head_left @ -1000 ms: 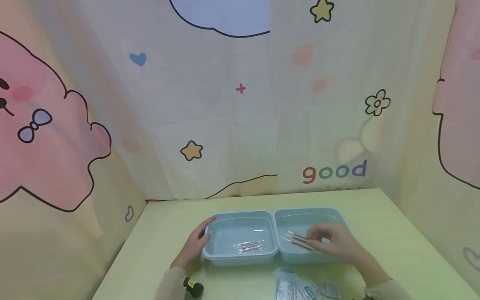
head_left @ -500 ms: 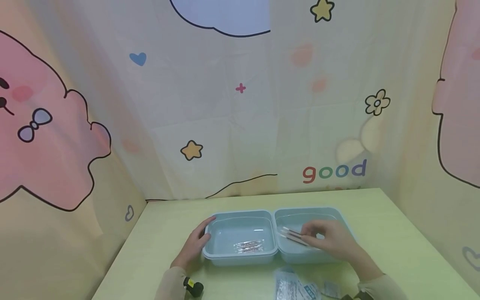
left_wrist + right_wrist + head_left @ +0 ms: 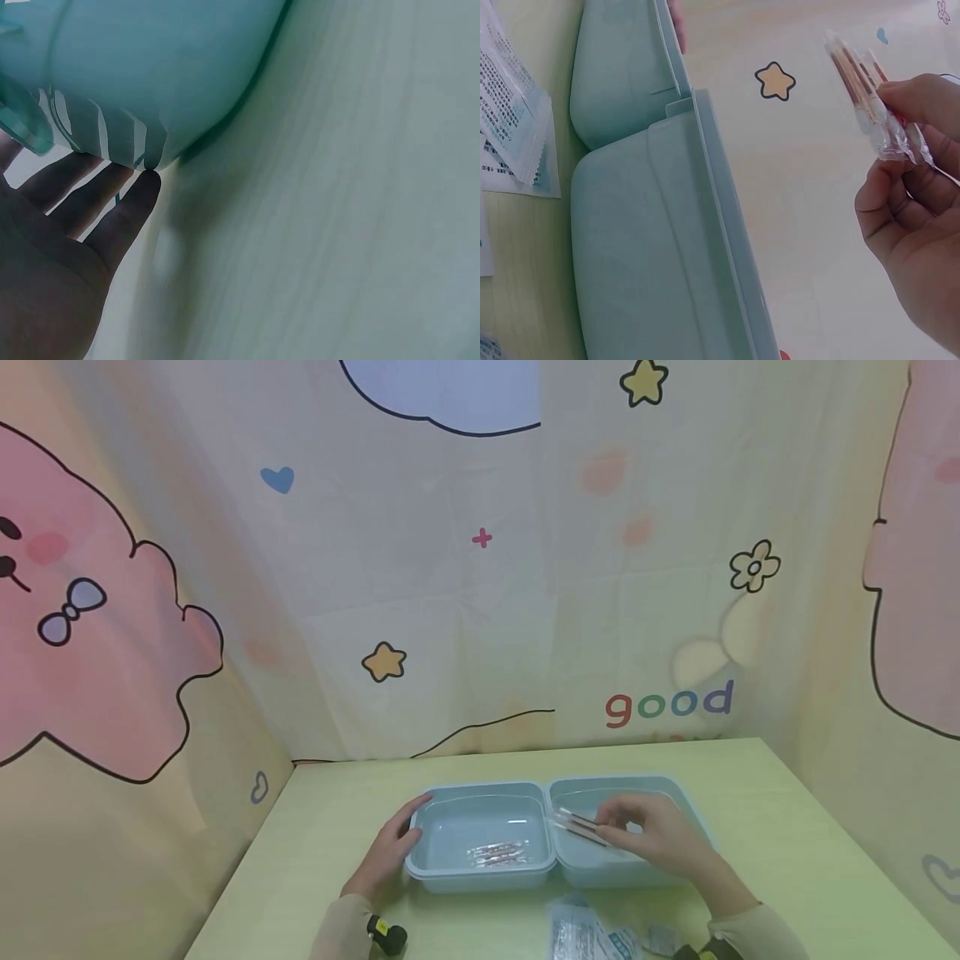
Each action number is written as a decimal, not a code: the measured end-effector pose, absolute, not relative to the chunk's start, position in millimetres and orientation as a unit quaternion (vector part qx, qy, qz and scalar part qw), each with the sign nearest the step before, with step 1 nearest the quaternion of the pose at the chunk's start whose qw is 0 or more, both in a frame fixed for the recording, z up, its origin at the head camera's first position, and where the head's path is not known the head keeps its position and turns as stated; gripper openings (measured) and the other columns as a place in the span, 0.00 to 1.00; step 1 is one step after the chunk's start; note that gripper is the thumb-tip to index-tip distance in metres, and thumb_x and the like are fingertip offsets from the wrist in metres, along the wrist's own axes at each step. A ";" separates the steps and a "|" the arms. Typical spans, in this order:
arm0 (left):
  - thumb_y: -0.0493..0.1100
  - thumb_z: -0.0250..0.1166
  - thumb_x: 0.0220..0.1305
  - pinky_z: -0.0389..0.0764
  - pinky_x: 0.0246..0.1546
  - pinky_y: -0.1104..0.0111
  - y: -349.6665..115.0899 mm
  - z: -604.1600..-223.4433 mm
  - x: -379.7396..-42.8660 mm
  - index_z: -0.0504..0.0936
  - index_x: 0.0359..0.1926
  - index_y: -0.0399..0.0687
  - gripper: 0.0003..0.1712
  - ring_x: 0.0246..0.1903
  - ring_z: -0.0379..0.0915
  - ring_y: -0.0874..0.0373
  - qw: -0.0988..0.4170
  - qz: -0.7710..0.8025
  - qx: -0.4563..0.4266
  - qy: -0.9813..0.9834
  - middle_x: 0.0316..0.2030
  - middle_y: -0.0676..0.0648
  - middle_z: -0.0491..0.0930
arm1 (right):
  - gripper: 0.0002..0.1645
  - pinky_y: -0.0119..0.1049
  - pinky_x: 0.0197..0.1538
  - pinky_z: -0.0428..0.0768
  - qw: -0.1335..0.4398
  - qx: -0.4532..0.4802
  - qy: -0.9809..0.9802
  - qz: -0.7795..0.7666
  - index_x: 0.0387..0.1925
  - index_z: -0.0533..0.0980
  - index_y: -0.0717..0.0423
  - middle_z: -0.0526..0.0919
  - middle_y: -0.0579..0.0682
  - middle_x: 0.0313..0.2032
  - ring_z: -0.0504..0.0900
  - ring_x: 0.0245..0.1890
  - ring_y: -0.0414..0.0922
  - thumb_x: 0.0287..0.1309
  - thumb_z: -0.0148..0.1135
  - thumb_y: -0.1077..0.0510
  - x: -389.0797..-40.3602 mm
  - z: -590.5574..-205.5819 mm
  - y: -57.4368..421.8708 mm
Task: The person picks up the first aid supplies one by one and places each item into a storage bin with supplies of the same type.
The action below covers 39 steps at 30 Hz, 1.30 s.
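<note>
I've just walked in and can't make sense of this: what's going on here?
A person is handling thin sticks in clear wrapping: their right hand pinches a few above the right-hand tray, and their left hand rests against the outer side of the left-hand tray. The two pale blue trays stand side by side on the table. More wrapped sticks lie in the left-hand one, and printed packets lie in front.
</note>
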<state>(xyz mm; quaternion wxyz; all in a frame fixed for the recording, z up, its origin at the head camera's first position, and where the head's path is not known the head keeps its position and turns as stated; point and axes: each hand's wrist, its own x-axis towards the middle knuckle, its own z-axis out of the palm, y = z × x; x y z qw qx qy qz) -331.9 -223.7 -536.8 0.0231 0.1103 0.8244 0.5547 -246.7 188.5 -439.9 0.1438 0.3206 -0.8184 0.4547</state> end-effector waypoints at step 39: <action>0.37 0.53 0.65 0.56 0.69 0.42 -223.4 -538.5 -333.9 0.67 0.69 0.66 0.32 0.72 0.53 0.43 0.015 0.562 0.107 0.820 0.73 0.48 0.59 | 0.05 0.30 0.41 0.81 0.163 0.302 -0.824 0.451 0.32 0.81 0.50 0.81 0.38 0.26 0.78 0.28 0.34 0.54 0.69 0.62 -259.0 -427.3 161.0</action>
